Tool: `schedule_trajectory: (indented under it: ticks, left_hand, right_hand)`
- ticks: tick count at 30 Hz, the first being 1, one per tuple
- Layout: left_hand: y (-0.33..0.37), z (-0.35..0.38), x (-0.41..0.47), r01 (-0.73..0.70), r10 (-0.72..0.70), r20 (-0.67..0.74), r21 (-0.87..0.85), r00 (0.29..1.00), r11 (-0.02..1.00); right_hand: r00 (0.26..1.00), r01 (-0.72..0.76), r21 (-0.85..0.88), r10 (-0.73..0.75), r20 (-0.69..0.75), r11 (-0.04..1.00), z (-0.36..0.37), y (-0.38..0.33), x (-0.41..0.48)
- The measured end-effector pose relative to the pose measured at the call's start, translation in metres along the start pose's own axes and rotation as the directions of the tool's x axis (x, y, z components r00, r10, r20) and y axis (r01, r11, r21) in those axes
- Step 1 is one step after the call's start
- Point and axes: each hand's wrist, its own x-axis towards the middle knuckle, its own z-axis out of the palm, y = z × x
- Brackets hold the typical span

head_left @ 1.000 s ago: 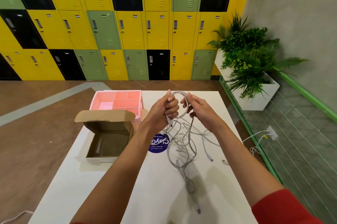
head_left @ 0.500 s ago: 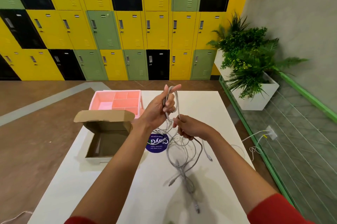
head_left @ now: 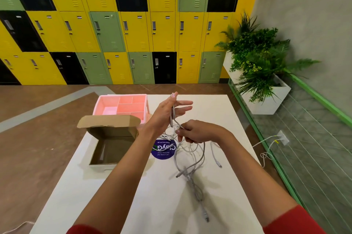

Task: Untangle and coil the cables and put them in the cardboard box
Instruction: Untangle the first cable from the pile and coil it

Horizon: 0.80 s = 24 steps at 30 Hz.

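Right now both hands are up over the white table [head_left: 133,205], mid-tangle. L hand [head_left: 167,111] is raised w/ thumb up and fingers straight, spread out to the right; strands of the grey cable [head_left: 187,173] run across its palm side, so it's relaxed, not clenched. R hand [head_left: 198,131] sits lower, just beside it, fingers curled, pinching the same cable near the L wrist. From the R hand the cable drops in loose loops to the tabletop, bunches in a knot-ish clump below the hands, then trails toward the near edge w/ a plug at the end. A white cable [head_left: 215,155] lies flat just right of the loops; more thin white strands under the hands, can't tell how many. Cardboard box [head_left: 114,132] stands open at the table's left edge, lid flap up; no cable seen in it. Pink divided tray [head_left: 99,104] touches its far side. Purple round sticker [head_left: 163,149] btw box and cables
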Motion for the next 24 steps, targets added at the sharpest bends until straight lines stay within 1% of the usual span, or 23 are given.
schedule_trajectory:
  ticks: [4, 7, 9, 12, 16, 18, 20, 22, 24]
  left_hand:
    - [-0.006, -0.004, -0.004, 0.038, -0.04, 0.021, 0.104, 0.999, 0.994]
    - [-0.015, -0.007, -0.006, 0.063, -0.07, 0.021, 0.229, 0.997, 0.971]
    - [-0.022, -0.01, -0.007, 0.057, -0.073, 0.035, 0.329, 0.997, 0.943]
    - [-0.024, -0.01, -0.01, 0.07, -0.108, 0.1, 0.326, 0.989, 0.943]
    - [-0.018, -0.005, -0.019, 0.106, -0.209, 0.197, 0.432, 0.958, 0.895]
    - [-0.017, -0.004, -0.019, 0.141, -0.248, 0.245, 0.386, 0.937, 0.912]
    - [-0.016, -0.003, -0.017, 0.204, -0.29, 0.307, 0.283, 0.906, 0.937]
    - [-0.012, -0.004, -0.019, 0.246, -0.29, 0.4, 0.159, 0.869, 0.956]
    - [-0.009, -0.005, -0.021, 0.302, -0.261, 0.508, 0.003, 0.821, 0.953]
  right_hand:
    - [0.997, 0.046, -0.126, -0.054, -0.058, 0.991, -0.012, -0.003, -0.008]
    - [0.988, 0.079, -0.134, -0.095, -0.119, 0.988, -0.022, -0.005, -0.017]
    - [0.973, 0.09, -0.147, -0.118, -0.198, 0.985, -0.03, -0.008, -0.023]
    - [0.937, 0.088, -0.17, -0.14, -0.322, 0.982, -0.042, -0.01, -0.028]
    - [0.897, 0.088, -0.14, -0.14, -0.42, 0.986, -0.054, -0.005, -0.032]
    - [0.878, 0.111, -0.094, -0.142, -0.458, 0.989, -0.057, 0.0, -0.032]
    - [0.855, 0.155, -0.045, -0.157, -0.494, 0.987, -0.059, 0.006, -0.03]
    - [0.834, 0.191, 0.001, -0.162, -0.528, 0.982, -0.058, 0.013, -0.026]
    - [0.815, 0.239, 0.083, -0.153, -0.558, 0.968, -0.054, 0.017, -0.022]
